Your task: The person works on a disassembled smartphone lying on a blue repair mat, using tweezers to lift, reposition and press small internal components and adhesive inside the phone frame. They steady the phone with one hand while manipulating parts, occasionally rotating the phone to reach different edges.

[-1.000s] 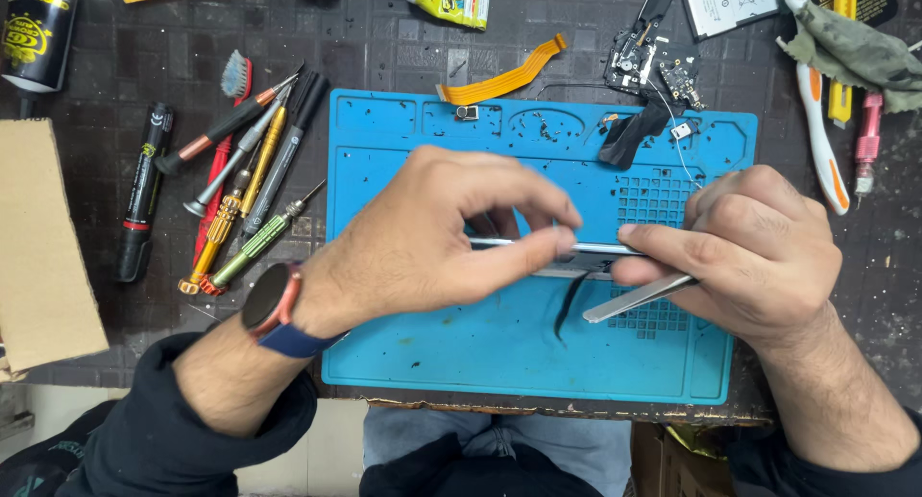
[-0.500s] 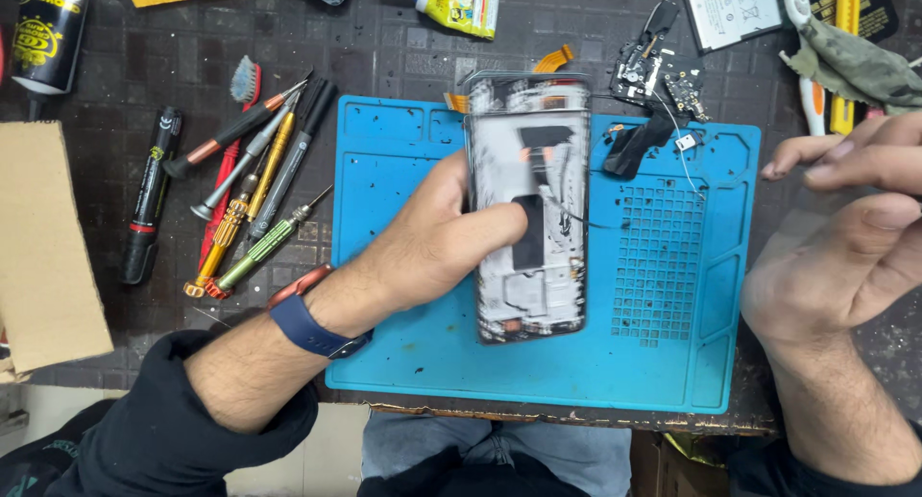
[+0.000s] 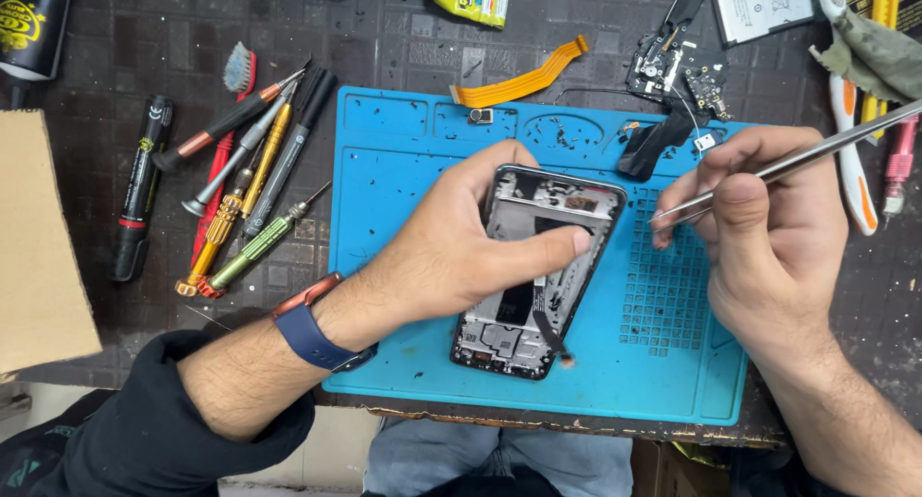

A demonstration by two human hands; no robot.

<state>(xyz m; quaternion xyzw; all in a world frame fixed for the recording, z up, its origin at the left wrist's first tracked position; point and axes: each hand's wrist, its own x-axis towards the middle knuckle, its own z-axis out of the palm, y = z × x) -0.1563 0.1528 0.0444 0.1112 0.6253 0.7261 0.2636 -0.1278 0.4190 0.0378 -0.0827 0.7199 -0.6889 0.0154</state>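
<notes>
My left hand's fingers are curled over the opened smartphone, thumb across its middle and the rest wrapped on its far edge, pinning it flat and slightly tilted on the blue silicone repair mat; my right hand's fingers are pinched shut around a pair of steel tweezers, whose tips sit just right of the phone's upper corner, not touching it as far as I can tell.

Half a second ago the left hand held the phone upright above the mat, and the right hand was off at the mat's right edge with nothing visible in it; now the phone is laid down at the mat's centre and the tweezers have come in beside it, so I judge the handling has given way to fine work inside the frame.

Left of the mat lie several screwdrivers and a black marker; beyond its top edge lie an orange flex cable and small circuit boards; a black ribbon strip trails across the phone's lower end.
</notes>
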